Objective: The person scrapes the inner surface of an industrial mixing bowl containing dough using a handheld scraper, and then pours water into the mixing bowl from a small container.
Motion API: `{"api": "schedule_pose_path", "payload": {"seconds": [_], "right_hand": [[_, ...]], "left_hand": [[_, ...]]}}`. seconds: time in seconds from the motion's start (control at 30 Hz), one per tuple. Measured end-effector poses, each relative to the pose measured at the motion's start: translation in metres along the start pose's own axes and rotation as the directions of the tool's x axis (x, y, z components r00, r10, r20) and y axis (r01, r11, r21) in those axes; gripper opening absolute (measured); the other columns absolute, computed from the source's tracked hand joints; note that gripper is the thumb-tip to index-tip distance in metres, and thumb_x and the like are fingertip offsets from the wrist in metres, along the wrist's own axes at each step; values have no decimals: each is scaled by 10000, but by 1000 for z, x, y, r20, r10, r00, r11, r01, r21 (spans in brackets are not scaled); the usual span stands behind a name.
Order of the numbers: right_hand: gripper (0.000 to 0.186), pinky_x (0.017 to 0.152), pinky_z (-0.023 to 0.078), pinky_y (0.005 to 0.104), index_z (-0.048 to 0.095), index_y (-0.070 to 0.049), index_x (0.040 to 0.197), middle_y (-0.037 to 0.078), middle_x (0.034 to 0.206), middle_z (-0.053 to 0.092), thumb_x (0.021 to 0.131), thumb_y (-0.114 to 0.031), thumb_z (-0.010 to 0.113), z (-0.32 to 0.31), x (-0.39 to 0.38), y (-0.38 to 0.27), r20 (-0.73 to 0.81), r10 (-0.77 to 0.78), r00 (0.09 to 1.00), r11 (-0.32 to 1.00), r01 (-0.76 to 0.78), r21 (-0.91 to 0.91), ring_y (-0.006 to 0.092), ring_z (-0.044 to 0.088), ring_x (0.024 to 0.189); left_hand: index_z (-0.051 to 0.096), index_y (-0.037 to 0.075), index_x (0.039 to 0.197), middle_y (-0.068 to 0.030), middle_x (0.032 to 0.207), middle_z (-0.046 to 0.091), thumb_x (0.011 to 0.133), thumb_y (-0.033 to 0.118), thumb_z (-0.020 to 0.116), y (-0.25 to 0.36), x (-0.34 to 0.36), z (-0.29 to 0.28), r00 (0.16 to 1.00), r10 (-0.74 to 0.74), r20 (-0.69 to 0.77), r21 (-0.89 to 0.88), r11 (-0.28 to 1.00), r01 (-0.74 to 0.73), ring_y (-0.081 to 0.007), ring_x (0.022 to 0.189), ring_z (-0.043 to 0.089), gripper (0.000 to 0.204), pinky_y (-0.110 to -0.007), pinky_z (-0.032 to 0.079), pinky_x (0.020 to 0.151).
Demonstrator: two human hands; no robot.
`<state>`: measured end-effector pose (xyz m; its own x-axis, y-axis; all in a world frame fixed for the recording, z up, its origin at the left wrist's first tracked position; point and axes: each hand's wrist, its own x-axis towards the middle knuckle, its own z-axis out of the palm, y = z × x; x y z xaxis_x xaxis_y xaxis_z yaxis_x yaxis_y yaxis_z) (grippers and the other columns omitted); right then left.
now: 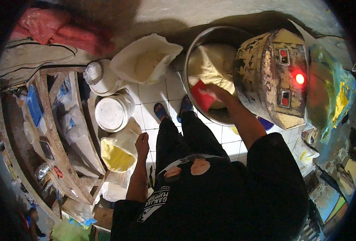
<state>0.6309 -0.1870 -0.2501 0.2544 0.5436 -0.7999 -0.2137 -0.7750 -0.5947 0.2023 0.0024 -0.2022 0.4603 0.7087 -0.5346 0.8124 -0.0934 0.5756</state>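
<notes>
My right hand (215, 91) is closed on a red scoop (202, 96), down inside a large metal bowl (192, 48) at the upper right. Pale powder or dough (210, 64) fills part of the bowl. Against the bowl's right side stands a worn machine (254, 68) with two red switches and a lit red light (299, 78). My left hand (142, 142) hangs with curled fingers beside an open sack of yellow material (117, 156); I see nothing in it.
White lidded buckets (111, 112) and a large white sack (141, 60) stand on the tiled floor (172, 86) to the left. A wooden rack (49, 102) holds bags and small items. Red cloth (49, 26) is by the wall. Plastic bags (330, 100) crowd the right side.
</notes>
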Motion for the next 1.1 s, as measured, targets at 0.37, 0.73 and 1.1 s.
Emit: {"api": "schedule_pose_path", "payload": {"seconds": [0.37,0.73,1.1], "right_hand": [[279,635,469,290,569,-50,1042,74,908,608,821,-222,571,38,23,107,-160,92,983,960,-131,-249,155,580,789],[325,725,463,287,543,-20,1097,83,993,608,846,-226,529,-17,12,143,-104,125,987,664,-161,-730,184,582,864],[388,803,465,316,584,-54,1103,136,982,638,851,-337,494,24,78,135,-56,104,993,899,-118,-422,232,613,905]], "left_hand": [[611,5,1024,-159,971,643,875,224,533,-36,-16,-25,993,-109,50,102,989,104,-272,908,613,276,-355,462,810],[603,-14,1052,-168,1002,639,879,226,529,9,-6,-33,997,-68,-30,-84,994,65,-272,942,603,306,-342,454,836],[608,4,1052,-159,1002,642,876,228,532,-14,-23,-15,990,-136,38,42,990,135,-272,957,602,294,-352,450,847]]}}
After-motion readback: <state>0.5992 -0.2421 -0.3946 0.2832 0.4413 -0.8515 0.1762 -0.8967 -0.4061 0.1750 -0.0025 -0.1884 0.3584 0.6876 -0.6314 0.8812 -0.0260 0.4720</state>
